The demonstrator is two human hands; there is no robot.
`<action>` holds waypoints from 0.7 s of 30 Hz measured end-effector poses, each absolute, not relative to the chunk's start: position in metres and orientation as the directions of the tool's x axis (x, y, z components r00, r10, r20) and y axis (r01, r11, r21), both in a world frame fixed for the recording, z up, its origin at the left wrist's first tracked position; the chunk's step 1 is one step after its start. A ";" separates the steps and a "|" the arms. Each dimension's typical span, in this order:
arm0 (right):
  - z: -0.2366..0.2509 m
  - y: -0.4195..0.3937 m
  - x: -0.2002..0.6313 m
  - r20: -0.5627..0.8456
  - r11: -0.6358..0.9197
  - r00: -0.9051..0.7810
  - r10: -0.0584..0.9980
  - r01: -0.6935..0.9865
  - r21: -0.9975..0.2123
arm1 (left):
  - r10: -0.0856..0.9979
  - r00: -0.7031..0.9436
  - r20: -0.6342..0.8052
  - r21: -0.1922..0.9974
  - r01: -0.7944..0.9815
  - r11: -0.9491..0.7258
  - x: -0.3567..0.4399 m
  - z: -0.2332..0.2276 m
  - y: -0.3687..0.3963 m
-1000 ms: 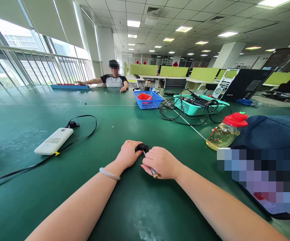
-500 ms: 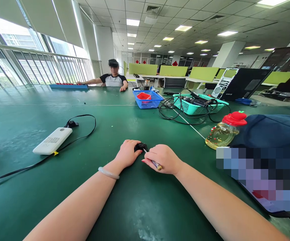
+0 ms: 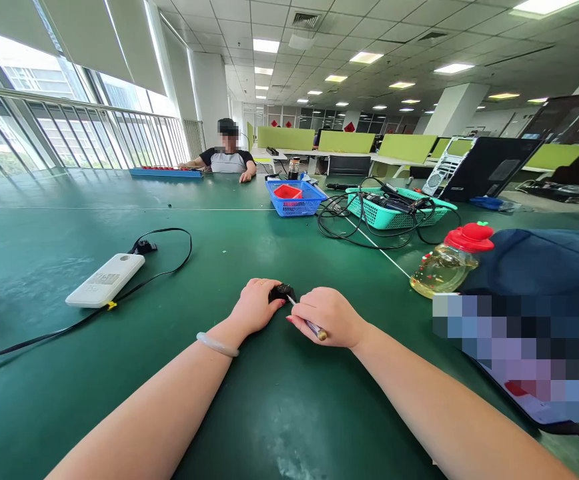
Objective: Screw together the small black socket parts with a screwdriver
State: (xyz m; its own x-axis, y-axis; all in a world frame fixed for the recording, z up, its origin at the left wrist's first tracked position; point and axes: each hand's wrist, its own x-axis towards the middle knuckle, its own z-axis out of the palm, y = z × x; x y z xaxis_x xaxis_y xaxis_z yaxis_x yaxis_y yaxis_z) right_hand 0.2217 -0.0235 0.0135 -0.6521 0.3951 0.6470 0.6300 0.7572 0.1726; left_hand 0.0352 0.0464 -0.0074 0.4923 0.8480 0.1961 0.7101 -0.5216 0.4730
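Note:
My left hand (image 3: 255, 305), with a pale bangle at the wrist, is closed around a small black device (image 3: 283, 291) on the green table. Part of the device is hidden by the fingers, so its exact kind does not show. A slim screwdriver (image 3: 316, 330) is pinched in my right hand (image 3: 330, 316). Its thin metal shaft slants up and left, and the tip meets the near side of the device or lies very close to it. The brassy handle end points toward me.
A white power bank (image 3: 105, 280) with a black cord lies left. Beyond are a blue basket (image 3: 295, 207), a teal basket (image 3: 389, 219) with tangled cables, and a bottle (image 3: 444, 267). Dark blue fabric (image 3: 544, 260) lies right. Across the table, a person sits near a long blue tray (image 3: 167, 173).
My right hand and the screwdriver have shifted very slightly right. My left hand stays put on the device. Across the table, the long blue tray has slid right with the person's arm.

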 end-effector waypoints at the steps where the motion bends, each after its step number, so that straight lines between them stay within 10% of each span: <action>1: 0.013 -0.023 0.222 0.650 0.758 -0.654 0.387 0.627 0.179 | 0.847 0.493 0.196 0.470 0.711 -0.523 0.035 -0.008 0.047; 16: 0.011 -0.022 0.225 0.680 0.739 -0.596 0.428 0.664 0.117 | 0.843 0.489 0.222 0.486 0.695 -0.531 0.035 -0.010 0.048; 21: 0.009 -0.019 0.228 0.707 0.731 -0.415 0.573 0.649 -0.211 | 0.841 0.486 0.238 0.508 0.676 -0.534 0.034 -0.011 0.049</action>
State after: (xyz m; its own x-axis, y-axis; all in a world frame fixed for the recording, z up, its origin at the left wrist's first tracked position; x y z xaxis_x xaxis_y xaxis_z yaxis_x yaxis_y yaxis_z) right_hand 0.2275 -0.0194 0.0091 -0.4146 0.5729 0.7070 0.6494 0.7305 -0.2111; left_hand 0.0341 0.0485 -0.0115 0.4858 0.8410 0.2380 0.6761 -0.5341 0.5076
